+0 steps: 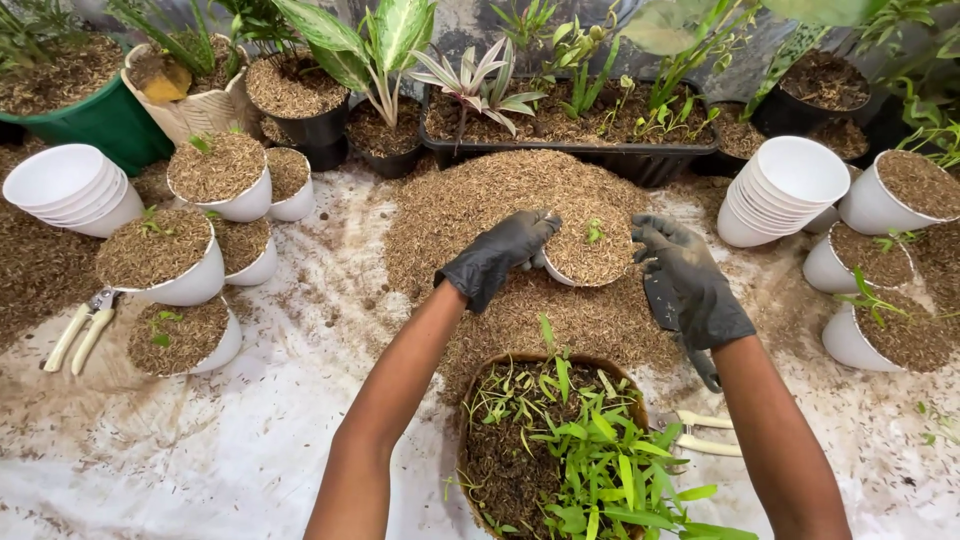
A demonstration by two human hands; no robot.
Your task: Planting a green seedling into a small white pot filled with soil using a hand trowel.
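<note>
Both of my hands wear black gloves. My left hand point(497, 256) and my right hand point(690, 280) cup the two sides of a small white pot point(590, 252) filled to the brim with brown husk mix. A tiny green seedling sticks up in its middle. The pot rests on a heap of the same brown mix point(480, 205). Just below my arms stands a round brown pot point(555, 450) crowded with young green plants.
Filled white pots point(160, 262) cluster at the left, others at the right point(880, 330). Stacks of unfilled white pots lie at the left point(70, 190) and right point(785, 190). Pruning shears lie at the left point(85, 330) and near my right arm point(700, 435). Larger potted plants line the back.
</note>
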